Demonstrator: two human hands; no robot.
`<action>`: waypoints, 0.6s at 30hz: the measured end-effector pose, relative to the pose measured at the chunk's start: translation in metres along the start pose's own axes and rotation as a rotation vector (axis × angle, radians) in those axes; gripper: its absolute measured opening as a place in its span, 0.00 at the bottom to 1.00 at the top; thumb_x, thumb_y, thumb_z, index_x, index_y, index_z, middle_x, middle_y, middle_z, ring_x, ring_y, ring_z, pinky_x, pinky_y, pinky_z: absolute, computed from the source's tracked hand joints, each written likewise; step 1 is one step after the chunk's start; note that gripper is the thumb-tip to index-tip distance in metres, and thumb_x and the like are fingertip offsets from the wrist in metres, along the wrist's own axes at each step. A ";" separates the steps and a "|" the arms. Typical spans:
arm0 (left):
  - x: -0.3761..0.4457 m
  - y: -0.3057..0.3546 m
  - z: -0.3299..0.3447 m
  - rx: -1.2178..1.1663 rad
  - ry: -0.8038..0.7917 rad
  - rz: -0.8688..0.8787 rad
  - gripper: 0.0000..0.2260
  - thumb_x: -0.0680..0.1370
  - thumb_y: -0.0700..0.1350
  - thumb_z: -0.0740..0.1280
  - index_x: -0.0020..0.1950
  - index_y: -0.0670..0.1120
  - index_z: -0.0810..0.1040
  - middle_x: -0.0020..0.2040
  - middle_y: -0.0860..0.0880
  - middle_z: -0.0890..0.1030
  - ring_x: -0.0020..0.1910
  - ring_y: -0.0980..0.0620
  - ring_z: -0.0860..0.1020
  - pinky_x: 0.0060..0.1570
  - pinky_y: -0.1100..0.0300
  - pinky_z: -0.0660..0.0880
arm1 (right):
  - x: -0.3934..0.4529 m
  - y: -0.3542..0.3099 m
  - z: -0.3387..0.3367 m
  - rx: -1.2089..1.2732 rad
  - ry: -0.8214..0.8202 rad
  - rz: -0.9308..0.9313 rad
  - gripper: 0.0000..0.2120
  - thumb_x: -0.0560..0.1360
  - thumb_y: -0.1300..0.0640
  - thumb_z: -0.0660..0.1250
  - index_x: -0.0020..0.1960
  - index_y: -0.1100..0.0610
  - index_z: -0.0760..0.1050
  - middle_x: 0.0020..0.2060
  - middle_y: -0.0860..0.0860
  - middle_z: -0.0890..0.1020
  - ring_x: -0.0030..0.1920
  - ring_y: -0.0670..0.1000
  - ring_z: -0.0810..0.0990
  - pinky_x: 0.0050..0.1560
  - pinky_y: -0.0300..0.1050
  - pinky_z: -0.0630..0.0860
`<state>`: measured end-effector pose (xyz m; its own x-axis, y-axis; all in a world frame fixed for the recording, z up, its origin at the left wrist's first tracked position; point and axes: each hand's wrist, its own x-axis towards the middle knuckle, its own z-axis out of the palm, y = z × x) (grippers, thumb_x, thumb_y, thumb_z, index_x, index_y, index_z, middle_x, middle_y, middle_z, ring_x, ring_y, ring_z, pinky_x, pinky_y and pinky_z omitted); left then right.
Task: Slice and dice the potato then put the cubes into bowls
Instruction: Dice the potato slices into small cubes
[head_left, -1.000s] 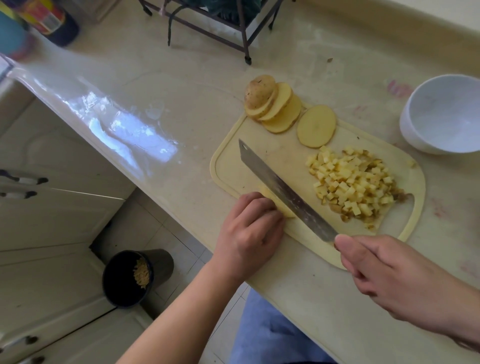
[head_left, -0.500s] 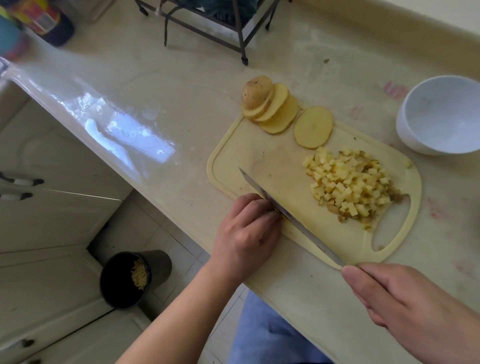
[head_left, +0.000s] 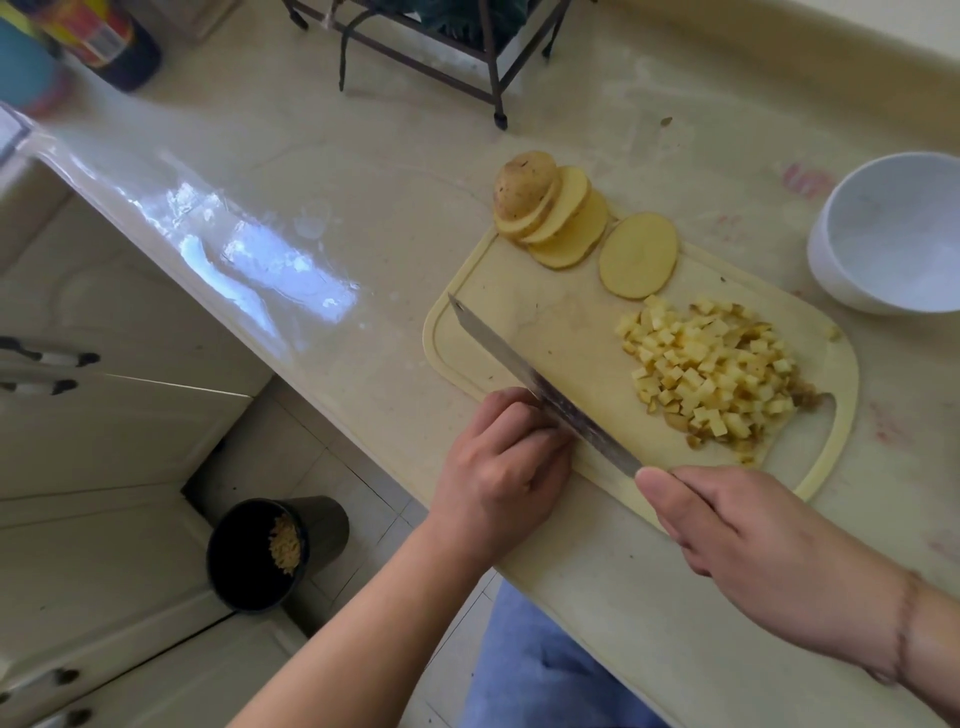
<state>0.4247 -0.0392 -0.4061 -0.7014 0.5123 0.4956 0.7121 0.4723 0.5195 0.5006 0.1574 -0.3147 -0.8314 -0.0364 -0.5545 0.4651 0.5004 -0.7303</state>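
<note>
Knife (head_left: 545, 392) lifted again after a cut; right hand (head_left: 753, 551) grips it, left hand (head_left: 501, 462) curled over a hidden slice on board (head_left: 519, 312). Dicing continues.

Cutting board (head_left: 524, 322): pale yellow, lying on the bench (head_left: 363, 171) near its front edge.
Knife (head_left: 540, 389): blade angled across the board's near-left part, tip toward the far left.
Right hand (head_left: 748, 545): grips the knife handle, thumb along the top.
Left hand (head_left: 501, 462): fingers (head_left: 535, 431) curled down at the board's near edge, touching the blade's side; what lies under them is hidden.
Potato cubes (head_left: 711, 374): heaped on the board's right part.
Potato slices (head_left: 566, 223): fanned at the far corner with the end piece; one slice lies flat beside them.
White bowl (head_left: 893, 234): on the bench, right of the board.
Black bin (head_left: 270, 551): on the floor below, yellowish scraps inside.
</note>
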 end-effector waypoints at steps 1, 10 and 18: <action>0.000 0.000 0.000 0.004 -0.002 -0.003 0.02 0.73 0.33 0.76 0.41 0.36 0.85 0.38 0.42 0.80 0.48 0.41 0.80 0.45 0.51 0.79 | -0.002 0.000 -0.002 0.008 0.002 0.008 0.36 0.70 0.26 0.51 0.33 0.61 0.62 0.24 0.48 0.63 0.26 0.44 0.62 0.29 0.48 0.63; -0.007 0.000 -0.008 -0.012 0.020 -0.054 0.01 0.73 0.32 0.75 0.44 0.36 0.86 0.44 0.41 0.83 0.49 0.43 0.80 0.51 0.53 0.79 | -0.013 -0.011 -0.010 0.221 -0.119 0.148 0.28 0.73 0.38 0.55 0.35 0.65 0.62 0.23 0.48 0.61 0.20 0.43 0.58 0.20 0.30 0.57; -0.013 0.002 -0.010 -0.009 -0.022 0.004 0.01 0.73 0.32 0.75 0.44 0.35 0.85 0.46 0.40 0.84 0.49 0.41 0.82 0.51 0.50 0.80 | -0.025 -0.012 -0.006 0.168 -0.126 0.127 0.25 0.71 0.34 0.55 0.31 0.56 0.64 0.21 0.47 0.64 0.20 0.43 0.61 0.21 0.31 0.60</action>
<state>0.4351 -0.0520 -0.4046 -0.6977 0.5298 0.4822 0.7143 0.4636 0.5242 0.5138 0.1575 -0.2900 -0.7233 -0.0950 -0.6840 0.6165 0.3575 -0.7015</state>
